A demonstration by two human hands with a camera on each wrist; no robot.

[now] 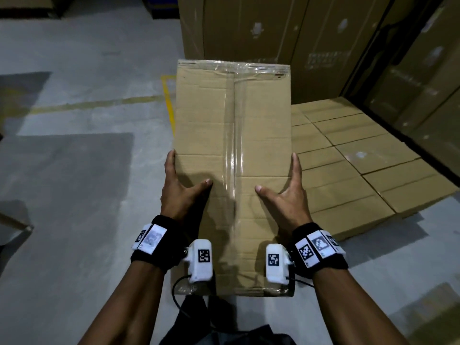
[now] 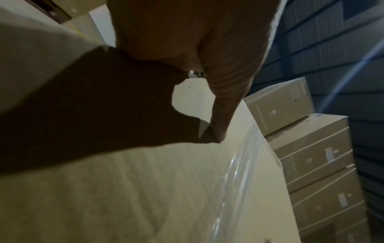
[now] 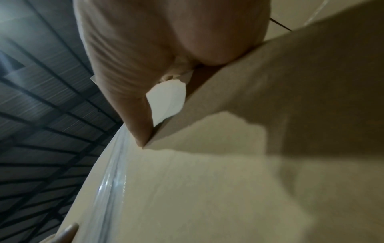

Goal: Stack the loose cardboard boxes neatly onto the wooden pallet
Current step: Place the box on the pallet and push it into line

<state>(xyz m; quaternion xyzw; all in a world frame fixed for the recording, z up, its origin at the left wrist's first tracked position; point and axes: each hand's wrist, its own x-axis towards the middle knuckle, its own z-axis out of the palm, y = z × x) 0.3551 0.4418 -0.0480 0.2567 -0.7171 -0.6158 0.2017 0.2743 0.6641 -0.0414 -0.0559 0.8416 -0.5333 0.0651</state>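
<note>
I have a long brown cardboard box (image 1: 232, 155) sealed with clear tape down its middle seam, carried lengthwise out in front of me toward twelve o'clock, above the grey concrete floor (image 1: 82, 170). My left hand (image 1: 178, 188) clamps its nine o'clock side edge: the thumb lies flat on the top face and the fingers (image 1: 170, 160) run along the side wall, gripping the box. My right hand (image 1: 288, 192) mirrors it on the three o'clock edge, thumb on top, fingers wrapped down the side, so the box is pressed between both palms. In the left wrist view the thumb (image 2: 220, 115) presses on the top face beside the shiny tape strip.

At about two o'clock, lower than the carried box, sits a flat layer of matching tan cardboard boxes (image 1: 353, 160) packed edge to edge. Behind it, from twelve to two o'clock, stands a tall wall of stacked brown cartons (image 1: 249, 33). I cannot see the pallet beneath them.
</note>
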